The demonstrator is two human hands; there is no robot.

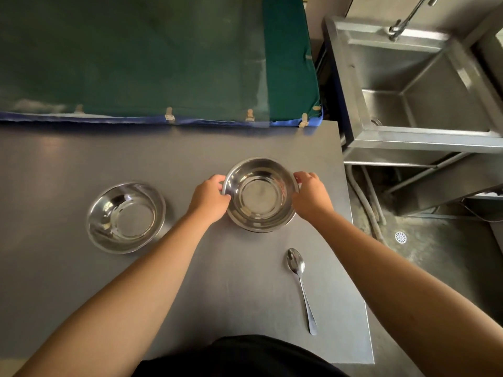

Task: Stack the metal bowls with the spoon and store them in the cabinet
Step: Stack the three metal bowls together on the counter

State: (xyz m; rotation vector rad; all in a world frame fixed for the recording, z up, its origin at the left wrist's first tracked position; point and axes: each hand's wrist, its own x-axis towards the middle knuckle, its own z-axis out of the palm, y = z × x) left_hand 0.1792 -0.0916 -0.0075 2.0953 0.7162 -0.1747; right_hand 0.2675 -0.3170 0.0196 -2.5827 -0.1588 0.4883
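- At the upper left of the frame I see a green cloth point(136, 55) draped over something bulky, with a blue edge along its lower border where it meets the table.
- The grey table point(68, 164) fills the middle and lower part of the frame.
- At centre left a lone metal bowl point(125, 217) sits open side up on the table, well apart from both hands.
- My left hand point(209, 200) comes in from the lower left and clasps the left rim of the bowl stack, fingers curled over the edge.
- The bowl stack point(260, 194) is at the centre of the frame; under the top bowl I can make out a second rim along its lower edge, so it looks nested in another bowl. I cannot tell whether it rests on the table or is lifted a little.
- My right hand point(310, 197) grasps the right rim of that same stack, opposite the left hand.
- Below and right of centre a spoon point(300, 287) lies flat on the table, bowl end toward the stack, handle toward the lower edge of the frame, touched by neither hand.
- At the upper right stands a steel sink point(359, 85) with a tap point(408, 17) above it, just beside the table's right edge.
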